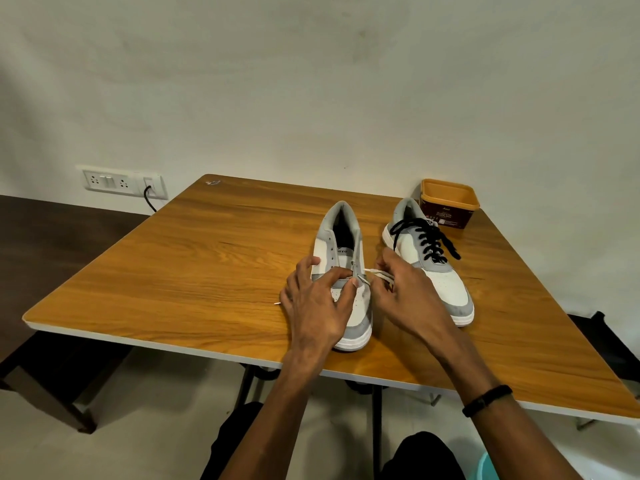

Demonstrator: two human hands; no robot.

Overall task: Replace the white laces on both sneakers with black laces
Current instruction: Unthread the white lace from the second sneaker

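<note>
Two white-and-grey sneakers stand on the wooden table [173, 271], toes toward me. The left sneaker [341, 244] has most eyelets bare, with a white lace [375, 273] still threaded low on it and trailing out to its right. My left hand [318, 303] rests over its toe, fingers curled at the lower eyelets. My right hand [405, 292] pinches the white lace beside the shoe. One lace tip [277, 303] pokes out left of my left hand. The right sneaker [433, 258] is laced with a black lace [427, 242].
An orange-rimmed brown tub [450, 204] stands at the table's back right corner, behind the right sneaker. A wall socket panel [121, 183] with a black cable sits left of the table. A dark bench [52, 271] is at the left.
</note>
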